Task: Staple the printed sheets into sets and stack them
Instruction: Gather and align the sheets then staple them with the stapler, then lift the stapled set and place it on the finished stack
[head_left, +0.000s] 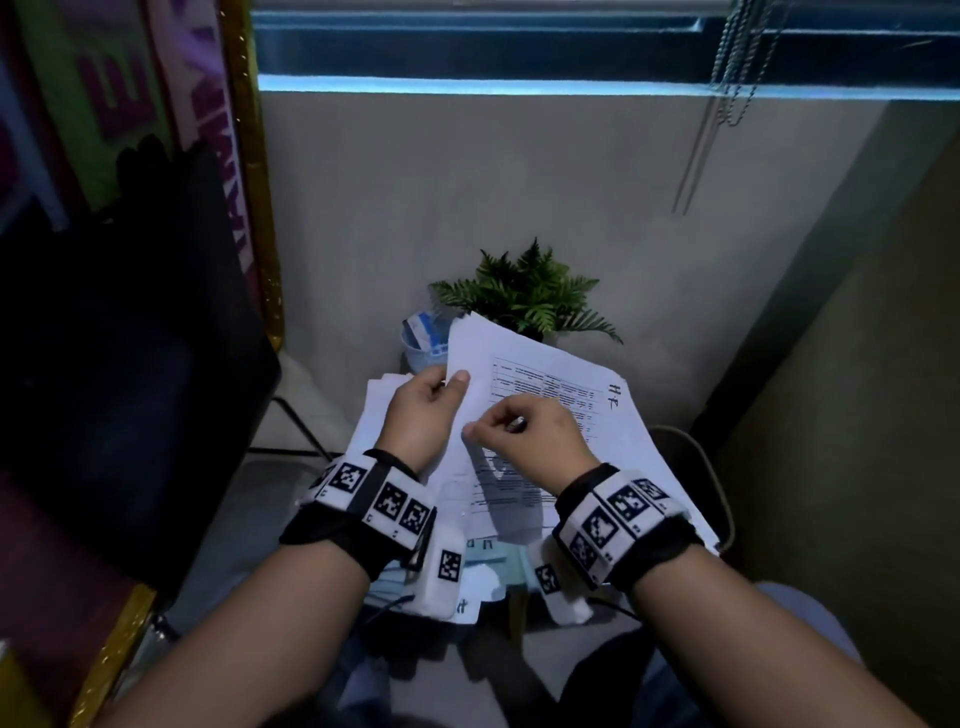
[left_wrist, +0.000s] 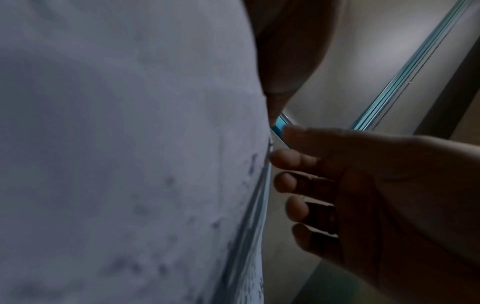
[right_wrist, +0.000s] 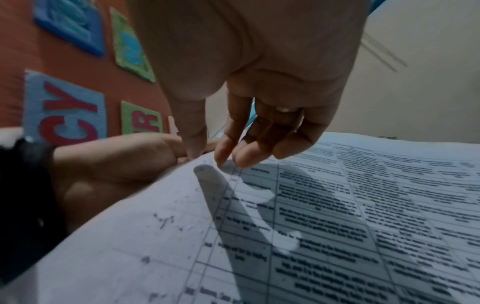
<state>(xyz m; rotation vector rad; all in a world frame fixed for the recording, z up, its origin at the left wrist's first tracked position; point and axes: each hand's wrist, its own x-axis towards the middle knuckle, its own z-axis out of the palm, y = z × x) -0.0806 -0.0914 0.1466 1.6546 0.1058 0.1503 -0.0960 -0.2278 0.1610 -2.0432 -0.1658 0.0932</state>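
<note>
My left hand (head_left: 431, 400) grips a set of printed sheets (head_left: 545, 384) by its left edge, thumb on top, and holds it tilted above the pile. The top page carries a printed table (right_wrist: 337, 226). My right hand (head_left: 519, 426) is curled over the same edge, just right of the left hand. Its thumb and index fingertip (right_wrist: 221, 162) pinch at the paper's edge beside my left hand (right_wrist: 116, 164). In the left wrist view the sheets (left_wrist: 130, 144) fill the left side and the right hand's curled fingers (left_wrist: 293, 160) meet their edge. No stapler shows clearly.
More loose sheets (head_left: 374, 415) lie spread under the held set on a small surface. Behind stand a clear cup (head_left: 421, 338) and a green fern (head_left: 524, 296) against the wall. A dark chair back (head_left: 130, 364) stands at the left, a round rim (head_left: 719, 483) at the right.
</note>
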